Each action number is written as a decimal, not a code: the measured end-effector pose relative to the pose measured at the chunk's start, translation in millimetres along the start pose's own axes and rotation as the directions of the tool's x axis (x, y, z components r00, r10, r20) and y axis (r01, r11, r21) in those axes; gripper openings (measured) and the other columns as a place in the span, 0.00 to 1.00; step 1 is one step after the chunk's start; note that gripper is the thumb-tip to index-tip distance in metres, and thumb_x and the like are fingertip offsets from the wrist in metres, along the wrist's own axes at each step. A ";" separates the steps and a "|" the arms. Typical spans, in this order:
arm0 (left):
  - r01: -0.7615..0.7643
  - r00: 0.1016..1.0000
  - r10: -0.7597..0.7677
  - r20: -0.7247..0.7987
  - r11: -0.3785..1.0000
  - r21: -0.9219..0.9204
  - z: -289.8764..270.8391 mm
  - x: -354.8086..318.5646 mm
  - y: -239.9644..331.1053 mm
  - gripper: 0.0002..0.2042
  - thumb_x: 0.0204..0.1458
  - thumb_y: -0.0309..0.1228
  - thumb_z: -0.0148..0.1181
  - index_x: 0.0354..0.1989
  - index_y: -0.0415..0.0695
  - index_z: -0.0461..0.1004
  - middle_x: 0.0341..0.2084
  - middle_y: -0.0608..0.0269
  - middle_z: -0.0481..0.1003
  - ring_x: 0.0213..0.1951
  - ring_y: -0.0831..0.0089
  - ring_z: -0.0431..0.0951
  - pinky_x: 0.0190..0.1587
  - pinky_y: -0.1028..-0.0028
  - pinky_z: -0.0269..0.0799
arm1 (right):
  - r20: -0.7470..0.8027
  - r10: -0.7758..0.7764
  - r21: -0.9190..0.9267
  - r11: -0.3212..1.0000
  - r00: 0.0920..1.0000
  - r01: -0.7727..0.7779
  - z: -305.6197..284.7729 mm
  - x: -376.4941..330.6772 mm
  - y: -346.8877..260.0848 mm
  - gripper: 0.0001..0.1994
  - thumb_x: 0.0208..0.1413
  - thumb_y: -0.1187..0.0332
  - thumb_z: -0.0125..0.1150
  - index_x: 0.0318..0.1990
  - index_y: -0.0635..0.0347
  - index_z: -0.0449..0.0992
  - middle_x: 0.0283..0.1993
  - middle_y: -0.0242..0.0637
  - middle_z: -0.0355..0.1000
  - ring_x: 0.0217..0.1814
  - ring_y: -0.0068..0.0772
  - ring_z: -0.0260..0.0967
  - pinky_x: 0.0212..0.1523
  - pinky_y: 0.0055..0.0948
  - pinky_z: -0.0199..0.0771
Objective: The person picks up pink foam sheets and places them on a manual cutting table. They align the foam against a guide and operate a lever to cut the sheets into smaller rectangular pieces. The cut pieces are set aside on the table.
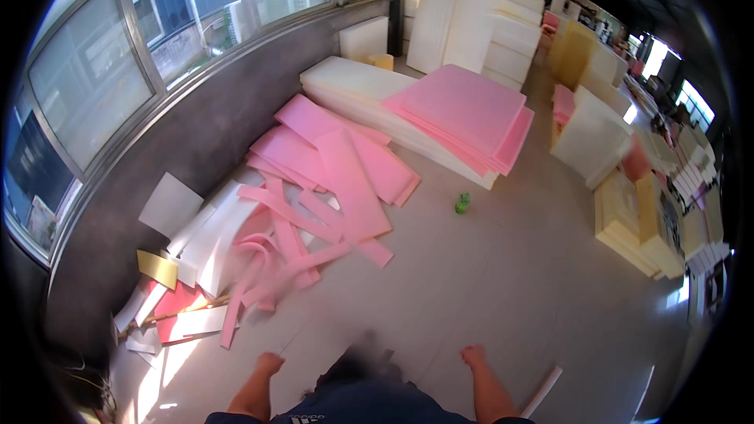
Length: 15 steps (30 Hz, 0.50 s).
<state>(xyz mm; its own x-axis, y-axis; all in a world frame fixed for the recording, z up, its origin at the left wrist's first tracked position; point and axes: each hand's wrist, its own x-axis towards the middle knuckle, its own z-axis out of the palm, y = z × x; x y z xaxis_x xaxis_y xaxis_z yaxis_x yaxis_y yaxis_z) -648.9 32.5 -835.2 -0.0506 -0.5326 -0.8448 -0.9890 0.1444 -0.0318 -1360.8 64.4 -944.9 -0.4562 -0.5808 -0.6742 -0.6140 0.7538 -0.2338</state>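
Note:
My left hand point(269, 363) hangs low at my left side, fingers curled in, with nothing seen in it. Out to my right, my right hand point(471, 355) is also curled closed and shows no object. Neither hand touches anything. Ahead and to the left, long pink foam strips point(290, 239) lie in a loose heap on the floor, nearest to my left hand. Wider pink foam sheets point(357, 180) overlap behind them. Farther on, a stack of square pink foam sheets point(459, 114) rests on a long pile of white foam slabs point(345, 86).
White, yellow and red foam scraps point(184, 306) lie along the wall under the windows. A small green object point(463, 203) sits on the grey floor point(463, 283). Yellowish foam blocks point(632, 228) stand at the right. Tall white foam boards point(448, 16) rise at the back.

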 end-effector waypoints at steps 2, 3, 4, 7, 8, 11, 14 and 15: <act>0.316 0.945 -0.284 0.162 0.922 -0.224 -2.9 10.5 -22.8 0.21 0.57 0.49 0.49 0.47 0.48 0.78 0.48 0.53 0.76 0.50 0.53 0.76 0.53 0.57 0.72 | -0.042 -0.043 0.077 0.996 0.998 0.046 -34.1 85.5 -77.1 0.16 0.47 0.61 0.69 0.38 0.64 0.80 0.26 0.39 0.76 0.25 0.29 0.74 0.27 0.31 0.75; 0.475 0.874 -0.408 0.262 0.832 -0.286 -2.4 21.7 -29.3 0.24 0.55 0.51 0.50 0.49 0.46 0.77 0.51 0.52 0.75 0.52 0.52 0.75 0.54 0.58 0.71 | -0.028 -0.025 0.118 0.993 0.999 0.028 -54.0 124.9 -118.4 0.17 0.46 0.60 0.70 0.38 0.65 0.80 0.27 0.41 0.77 0.27 0.30 0.74 0.28 0.32 0.75; 0.518 0.852 -0.452 0.264 0.802 -0.297 -11.6 31.7 -29.9 0.25 0.54 0.52 0.51 0.50 0.45 0.77 0.52 0.52 0.74 0.52 0.52 0.75 0.55 0.59 0.70 | -0.005 -0.008 0.161 0.987 1.000 0.009 -76.4 153.6 -170.0 0.19 0.45 0.59 0.71 0.39 0.66 0.80 0.29 0.42 0.77 0.28 0.31 0.75 0.29 0.32 0.76; 0.538 0.843 -0.490 0.223 0.765 -0.354 -48.3 105.8 -40.2 0.26 0.53 0.53 0.51 0.49 0.45 0.77 0.51 0.52 0.75 0.52 0.52 0.75 0.55 0.59 0.70 | 0.045 -0.070 0.048 0.996 0.997 0.068 -110.5 216.1 -283.5 0.24 0.44 0.56 0.72 0.42 0.68 0.79 0.38 0.47 0.78 0.37 0.37 0.76 0.37 0.35 0.77; 0.513 0.859 -0.467 0.211 0.786 -0.346 -74.2 146.3 -47.5 0.24 0.54 0.52 0.50 0.48 0.47 0.78 0.49 0.52 0.76 0.50 0.52 0.76 0.55 0.59 0.70 | 0.086 -0.096 -0.028 0.995 0.992 0.098 -113.9 237.7 -315.6 0.26 0.43 0.55 0.72 0.44 0.68 0.79 0.41 0.49 0.77 0.40 0.39 0.77 0.41 0.36 0.77; 0.135 0.979 -0.163 -0.125 0.969 -0.206 -202.8 261.9 -37.7 0.16 0.55 0.46 0.49 0.39 0.51 0.81 0.38 0.55 0.79 0.43 0.53 0.78 0.47 0.55 0.73 | 0.150 -0.136 -0.145 0.977 0.979 0.157 -114.4 300.1 -398.1 0.35 0.38 0.48 0.75 0.48 0.70 0.76 0.51 0.53 0.74 0.53 0.46 0.72 0.53 0.38 0.73; 0.007 0.888 -0.396 -0.234 0.519 -0.855 -397.6 321.2 46.2 0.16 0.51 0.43 0.59 0.41 0.44 0.79 0.36 0.54 0.80 0.41 0.54 0.79 0.45 0.59 0.73 | 0.154 -0.114 -0.200 0.969 0.981 0.144 -130.5 381.3 -461.6 0.46 0.31 0.42 0.76 0.53 0.71 0.72 0.55 0.55 0.71 0.59 0.50 0.68 0.59 0.40 0.68; -0.054 0.887 -0.374 -0.272 0.501 -0.864 -471.2 310.7 69.1 0.16 0.51 0.42 0.61 0.42 0.43 0.79 0.36 0.54 0.80 0.40 0.55 0.80 0.44 0.61 0.74 | 0.192 -0.117 -0.269 0.949 0.975 0.166 -130.5 405.9 -479.1 0.46 0.31 0.42 0.76 0.54 0.71 0.71 0.56 0.55 0.70 0.59 0.50 0.68 0.59 0.39 0.68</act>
<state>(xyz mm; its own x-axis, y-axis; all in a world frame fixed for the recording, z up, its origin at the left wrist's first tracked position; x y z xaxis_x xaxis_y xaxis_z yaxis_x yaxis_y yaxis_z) -798.4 -516.0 -848.2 0.2874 -0.7531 -0.5918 -0.6128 -0.6195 0.4907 -1335.8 -572.6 -1015.1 -0.2497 -0.5950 -0.7640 -0.8319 0.5356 -0.1453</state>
